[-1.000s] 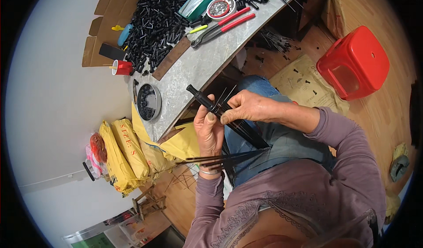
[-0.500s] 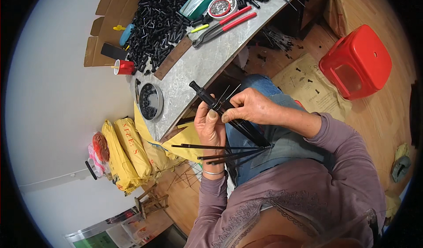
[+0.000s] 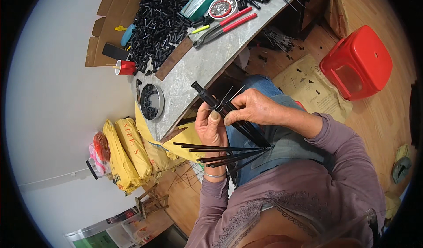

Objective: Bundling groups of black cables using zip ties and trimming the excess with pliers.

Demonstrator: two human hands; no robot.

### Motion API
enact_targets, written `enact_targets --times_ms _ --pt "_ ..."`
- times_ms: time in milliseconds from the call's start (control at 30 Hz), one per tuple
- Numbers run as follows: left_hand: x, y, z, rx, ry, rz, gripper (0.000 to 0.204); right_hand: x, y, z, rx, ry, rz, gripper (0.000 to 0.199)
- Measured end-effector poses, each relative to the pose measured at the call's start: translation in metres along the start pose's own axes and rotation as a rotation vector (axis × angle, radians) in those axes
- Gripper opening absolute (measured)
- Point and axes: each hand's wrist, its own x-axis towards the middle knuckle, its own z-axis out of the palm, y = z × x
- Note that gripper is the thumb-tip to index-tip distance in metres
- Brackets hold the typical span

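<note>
The left hand (image 3: 212,125) is being held over the lap, fingers curled shut around the black rod assembly (image 3: 229,116), with the thumb pressed against the shaft. The right hand (image 3: 251,108) is being closed over the same assembly from the other side, its fingertips pinching at the point where thin wires are fanning out. Both hands are touching each other at the grip.

The black rod assembly is being held slanted, its upper end pointing toward the desk (image 3: 207,63) edge and its lower end running down toward the lap. It is appearing as a slim, dark, straight shaft. A bundle of thin black ribs (image 3: 220,153) is being splayed leftward from the lower end, below the left wrist, roughly level and close together. Fine wires are sticking up near the right fingers.

On the desk, a heap of small black tubes (image 3: 163,19) is lying beside red-handled pliers (image 3: 229,23), a round tin of small parts (image 3: 222,7), and a round dish (image 3: 151,102) near the desk corner. A red stool (image 3: 359,63) is standing on the floor to the right.

The middle of the shaft is being hidden by the fingers; how the wires join it cannot be made out.
</note>
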Motion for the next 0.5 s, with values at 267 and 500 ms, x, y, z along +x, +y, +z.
enact_targets --times_ms 267,500 --pt "-0.004 -0.001 0.001 0.008 0.023 0.003 0.041 0.0 -0.002 0.0 0.008 -0.018 0.002 0.054" --pt "-0.004 0.0 0.007 -0.021 0.025 0.038 0.046 0.005 0.001 -0.004 0.203 -0.152 0.148 0.049"
